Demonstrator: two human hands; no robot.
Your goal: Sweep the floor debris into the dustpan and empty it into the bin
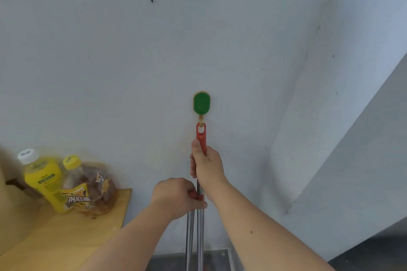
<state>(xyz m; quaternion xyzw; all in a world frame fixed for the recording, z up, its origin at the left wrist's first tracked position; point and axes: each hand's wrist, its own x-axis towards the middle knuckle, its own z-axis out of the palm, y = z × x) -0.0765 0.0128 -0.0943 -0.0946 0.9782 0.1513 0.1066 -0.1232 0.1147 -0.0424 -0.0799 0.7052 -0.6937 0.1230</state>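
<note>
At the centre of the frame a green wall hook [201, 103] is stuck to the white wall [110, 50], and the red loop end of a broom handle [201, 133] hangs on its small peg. The right hand [206, 166] is clenched around that red grip just below the loop. Lower and slightly left, the left hand [178, 197] is closed around the red top of a second metal pole [189, 237], which runs down beside the first to the bottom edge of the frame. This second pole is probably the dustpan's handle, though its lower end is cut off and no pan or bristles show, so that cannot be confirmed.

In the lower left of the frame a wooden table [66, 237] carries a yellow drink bottle [43, 179] and, just beside it, an iced tea bottle [90, 185] with a yellow cap.

As for progress, the loop sits over the peg, so the tools are right at their storage place. The picture alone does not tell whether they are being taken down to begin or hung up at the end. No floor debris, no dustpan tray and no bin are in view, so nothing shows sweeping or emptying as done. Judged from this view, every working step of the task may yet remain.
</note>
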